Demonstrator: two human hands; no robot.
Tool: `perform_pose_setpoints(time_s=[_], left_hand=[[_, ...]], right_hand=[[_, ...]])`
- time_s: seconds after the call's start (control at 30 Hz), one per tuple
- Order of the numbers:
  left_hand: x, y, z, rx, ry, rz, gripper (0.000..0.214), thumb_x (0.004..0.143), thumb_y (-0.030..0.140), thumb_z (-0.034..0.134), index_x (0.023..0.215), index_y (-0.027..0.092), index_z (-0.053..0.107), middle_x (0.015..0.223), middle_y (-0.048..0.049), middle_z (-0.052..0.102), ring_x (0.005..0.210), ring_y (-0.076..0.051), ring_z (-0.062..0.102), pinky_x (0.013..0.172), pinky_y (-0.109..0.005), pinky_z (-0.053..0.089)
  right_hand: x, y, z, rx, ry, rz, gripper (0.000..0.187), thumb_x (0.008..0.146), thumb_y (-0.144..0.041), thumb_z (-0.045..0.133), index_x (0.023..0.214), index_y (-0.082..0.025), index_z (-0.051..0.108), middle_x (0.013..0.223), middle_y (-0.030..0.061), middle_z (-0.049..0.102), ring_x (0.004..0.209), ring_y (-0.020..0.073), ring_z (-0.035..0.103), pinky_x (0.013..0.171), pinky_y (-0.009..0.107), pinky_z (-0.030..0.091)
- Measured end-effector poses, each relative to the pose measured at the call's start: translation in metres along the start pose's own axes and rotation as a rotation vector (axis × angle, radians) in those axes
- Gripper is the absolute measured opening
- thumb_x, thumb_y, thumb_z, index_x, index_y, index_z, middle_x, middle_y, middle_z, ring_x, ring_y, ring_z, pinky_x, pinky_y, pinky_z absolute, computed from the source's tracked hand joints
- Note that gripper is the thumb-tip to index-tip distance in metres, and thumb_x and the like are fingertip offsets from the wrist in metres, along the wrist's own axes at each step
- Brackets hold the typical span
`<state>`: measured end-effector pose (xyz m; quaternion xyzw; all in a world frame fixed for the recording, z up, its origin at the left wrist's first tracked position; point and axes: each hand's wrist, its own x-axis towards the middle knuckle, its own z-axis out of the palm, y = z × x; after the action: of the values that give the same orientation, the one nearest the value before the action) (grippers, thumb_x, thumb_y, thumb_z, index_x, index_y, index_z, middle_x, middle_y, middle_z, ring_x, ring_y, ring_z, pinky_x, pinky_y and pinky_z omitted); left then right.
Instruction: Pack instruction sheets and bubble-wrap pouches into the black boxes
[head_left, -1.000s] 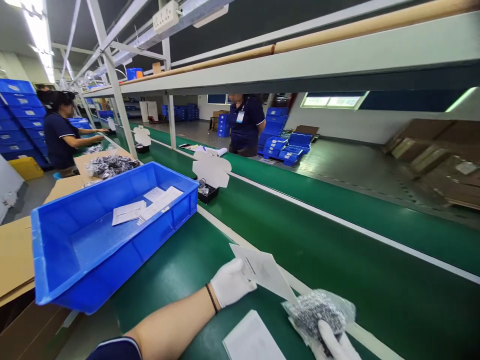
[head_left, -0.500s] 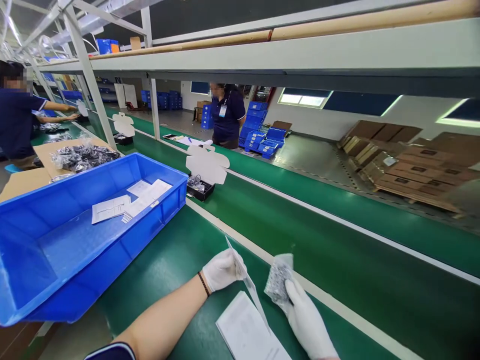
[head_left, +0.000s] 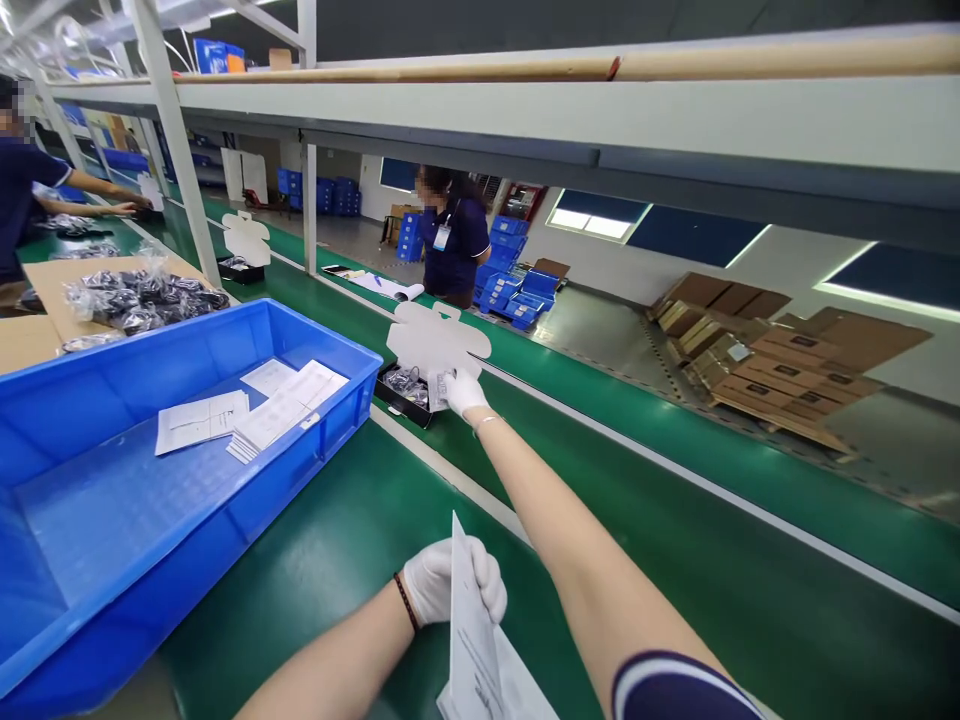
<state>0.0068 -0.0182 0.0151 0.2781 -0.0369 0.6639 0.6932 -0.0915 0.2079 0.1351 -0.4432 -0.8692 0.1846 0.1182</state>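
My left hand (head_left: 433,582), in a white glove, is closed round a folded white leaflet (head_left: 469,640) held upright above the green bench. Below it lies a stack of white leaflets (head_left: 517,685), partly hidden by the held one. My right hand (head_left: 464,391), also gloved, reaches far forward to an open black box (head_left: 409,408) on the green conveyor. Its fingers grip a small clear plastic bag (head_left: 437,391) at the box's right end. Inside the box are bagged dark items (head_left: 407,384). The box's white lid (head_left: 431,338) stands up behind my fingers.
At left a large blue bin (head_left: 255,505) holds several paper leaflets (head_left: 289,405). Bagged black parts (head_left: 139,295) lie on cardboard beyond it. Another open box (head_left: 244,268) sits farther along the conveyor (head_left: 637,480). Co-workers stand at far left and across the line. A shelf beam (head_left: 480,105) runs overhead.
My right hand has carried the small plastic bag forward and left, from beside the leaflets to the black box. My left hand still holds its leaflet, now turned more upright.
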Motion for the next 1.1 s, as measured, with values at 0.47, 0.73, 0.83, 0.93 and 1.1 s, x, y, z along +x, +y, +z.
perform_pose_setpoints(time_s=[0.47, 0.73, 0.83, 0.93, 1.1], left_hand=[[0.005, -0.003, 0.004, -0.018, 0.089, -0.046, 0.037, 0.068, 0.044, 0.082, 0.061, 0.015, 0.060, 0.057, -0.0037, 0.056, 0.052, -0.019, 0.060, 0.050, -0.030, 0.044], [0.010, 0.006, -0.003, 0.282, 0.616, 0.069, 0.049, 0.062, 0.051, 0.091, 0.083, 0.014, 0.066, 0.078, -0.0057, 0.066, 0.068, -0.015, 0.061, 0.062, -0.027, 0.047], [0.016, 0.008, -0.006, 0.354, 0.880, 0.196, 0.051, 0.062, 0.053, 0.090, 0.088, 0.015, 0.068, 0.095, -0.0086, 0.069, 0.079, -0.015, 0.061, 0.066, -0.025, 0.048], [0.017, 0.008, -0.007, 0.363, 0.923, 0.246, 0.045, 0.067, 0.050, 0.087, 0.092, 0.016, 0.070, 0.108, -0.0105, 0.069, 0.093, -0.019, 0.063, 0.072, -0.027, 0.051], [0.013, 0.008, -0.010, 0.295, 0.884, 0.242, 0.054, 0.076, 0.041, 0.083, 0.122, 0.020, 0.063, 0.127, -0.0146, 0.065, 0.105, -0.023, 0.065, 0.090, -0.035, 0.052]], right_hand=[[-0.007, 0.015, 0.068, -0.326, 0.039, -0.049, 0.072, 0.095, -0.062, 0.042, 0.134, -0.001, 0.048, 0.129, 0.0282, 0.055, 0.121, 0.0379, 0.051, 0.104, 0.047, 0.035], [-0.046, 0.042, -0.019, -0.145, -0.206, -0.265, 0.050, 0.104, -0.048, 0.028, 0.132, -0.018, 0.057, 0.135, 0.0149, 0.059, 0.124, 0.0287, 0.053, 0.106, 0.042, 0.040], [-0.088, 0.074, -0.073, 0.092, -0.406, -0.321, 0.052, 0.104, -0.054, 0.028, 0.129, -0.025, 0.063, 0.124, 0.0071, 0.068, 0.105, 0.0228, 0.064, 0.091, 0.034, 0.050], [-0.131, 0.097, -0.103, -0.080, -0.555, -0.341, 0.033, 0.091, -0.051, 0.061, 0.109, -0.027, 0.074, 0.101, 0.0037, 0.074, 0.086, 0.0235, 0.067, 0.078, 0.032, 0.051], [-0.119, 0.101, -0.108, -0.411, -0.139, -0.290, 0.025, 0.093, -0.026, 0.054, 0.108, -0.025, 0.074, 0.101, 0.0049, 0.074, 0.093, 0.0261, 0.066, 0.085, 0.034, 0.048]])
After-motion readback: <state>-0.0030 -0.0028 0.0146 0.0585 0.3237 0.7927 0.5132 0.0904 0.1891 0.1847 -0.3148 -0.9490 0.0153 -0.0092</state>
